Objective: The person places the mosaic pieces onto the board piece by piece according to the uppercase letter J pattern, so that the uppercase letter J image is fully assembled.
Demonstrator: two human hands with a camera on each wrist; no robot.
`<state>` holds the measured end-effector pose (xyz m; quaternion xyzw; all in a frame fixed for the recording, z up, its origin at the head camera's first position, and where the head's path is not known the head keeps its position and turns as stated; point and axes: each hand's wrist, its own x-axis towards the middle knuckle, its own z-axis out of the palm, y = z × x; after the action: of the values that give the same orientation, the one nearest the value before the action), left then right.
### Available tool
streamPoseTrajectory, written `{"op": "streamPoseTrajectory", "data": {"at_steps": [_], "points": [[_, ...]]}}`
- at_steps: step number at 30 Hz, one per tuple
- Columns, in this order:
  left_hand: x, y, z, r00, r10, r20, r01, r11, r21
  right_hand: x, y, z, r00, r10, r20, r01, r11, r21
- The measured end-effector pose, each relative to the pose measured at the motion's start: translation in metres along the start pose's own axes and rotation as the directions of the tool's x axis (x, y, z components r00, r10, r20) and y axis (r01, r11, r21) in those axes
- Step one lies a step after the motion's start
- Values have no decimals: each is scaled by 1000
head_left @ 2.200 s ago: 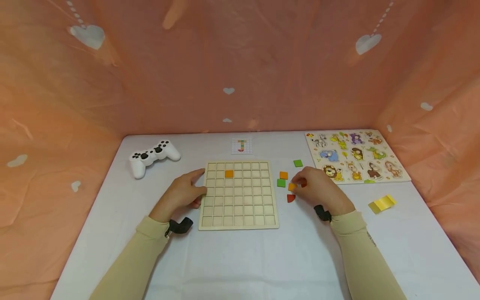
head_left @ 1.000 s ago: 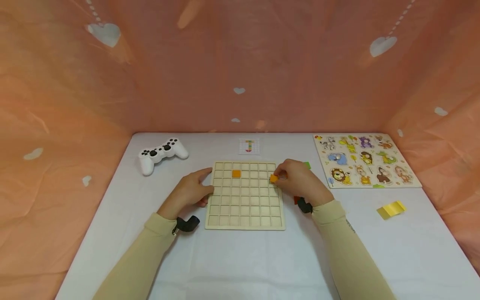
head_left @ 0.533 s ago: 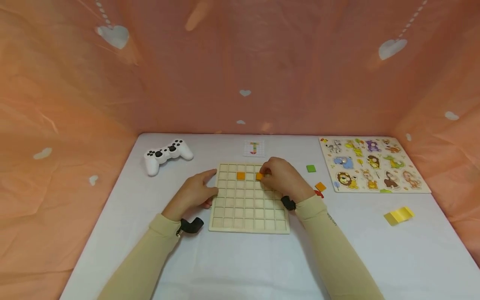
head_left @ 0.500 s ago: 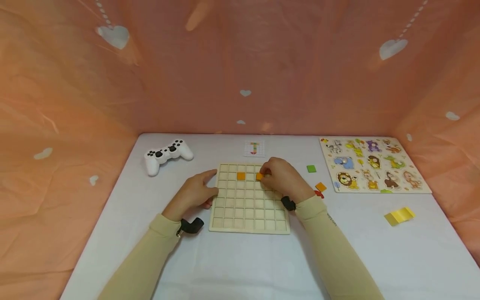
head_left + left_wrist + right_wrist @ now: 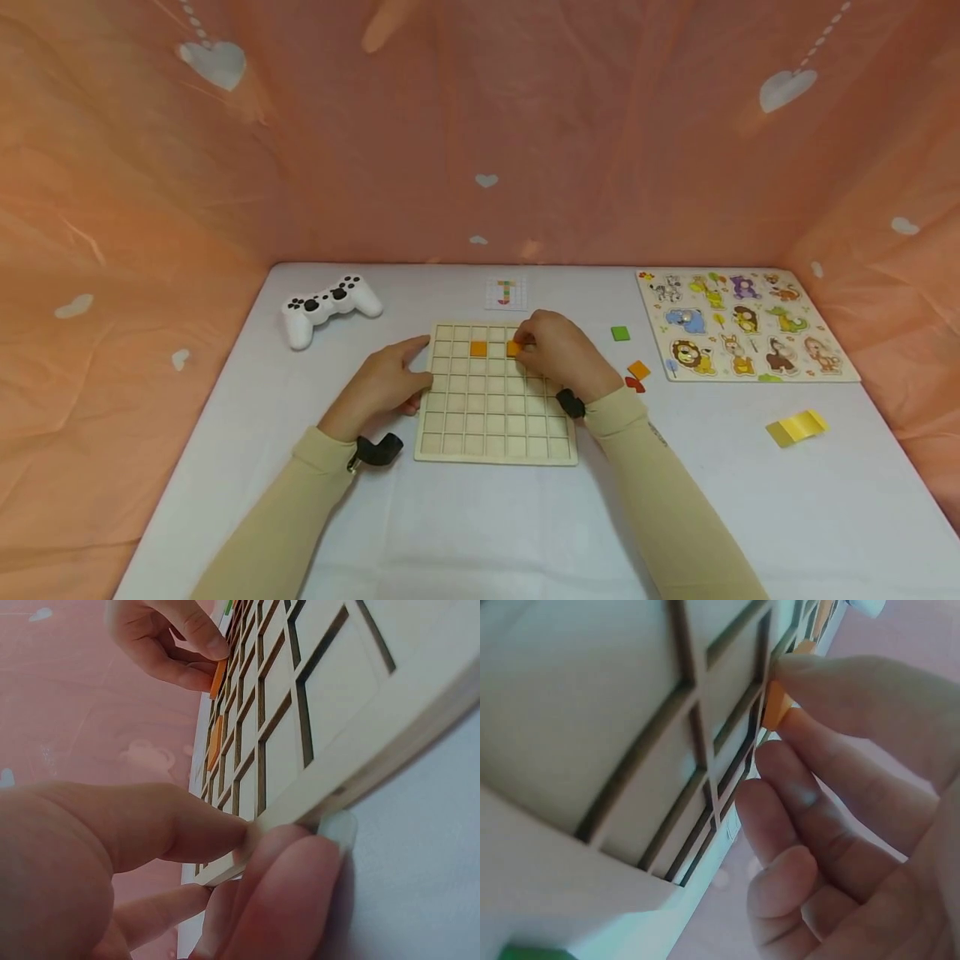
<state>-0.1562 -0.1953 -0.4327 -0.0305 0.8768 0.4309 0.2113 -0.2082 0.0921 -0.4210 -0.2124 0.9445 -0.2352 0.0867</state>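
Observation:
My left hand (image 5: 382,379) grips the left edge of a pale wooden grid board (image 5: 486,429). In the left wrist view its thumb lies on the rim (image 5: 292,806) and fingertips curl against the side. My right hand (image 5: 566,354) reaches over the board's upper right, pinching an orange square tile (image 5: 512,348) between thumb and index finger. That tile (image 5: 776,705) stands slightly tilted at a cell in the right wrist view. Another orange tile (image 5: 478,348) sits in a cell of the same row, further left. The right hand covers several cells.
Right of the board lie a green tile (image 5: 620,333), an orange tile (image 5: 638,369) and red pieces (image 5: 634,384). A patterned card (image 5: 506,293) is behind the board. A white game controller (image 5: 332,308), an animal puzzle (image 5: 750,325) and a folded yellow strip (image 5: 797,428) lie further out.
My right hand has picked up an orange tile beside the board and carried it left to the row with the other orange tile. My left hand has stayed on the edge.

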Motion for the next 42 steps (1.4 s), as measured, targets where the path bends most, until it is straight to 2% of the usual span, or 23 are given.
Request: {"op": "streamPoseTrajectory", "data": {"at_steps": [20,27,36,42], "points": [[0,-1,-3,1000,-23,0,23,1000,-2,3,-3,2,1000,-17,-4,17,999,-31],[0,-2,-2,1000,1,0,-1,1000,-1,1,-3,1,1000,11,15,-11,1000,-10],[2,2,0,1000,0,-2,0,1000,11,-1,2,-3,1000,13,5,-13,1000,-7],[3,-1,0,1000,-5,-2,5,1000,10,-9,18,-13,999,32,-27,-31,999,34]]}}
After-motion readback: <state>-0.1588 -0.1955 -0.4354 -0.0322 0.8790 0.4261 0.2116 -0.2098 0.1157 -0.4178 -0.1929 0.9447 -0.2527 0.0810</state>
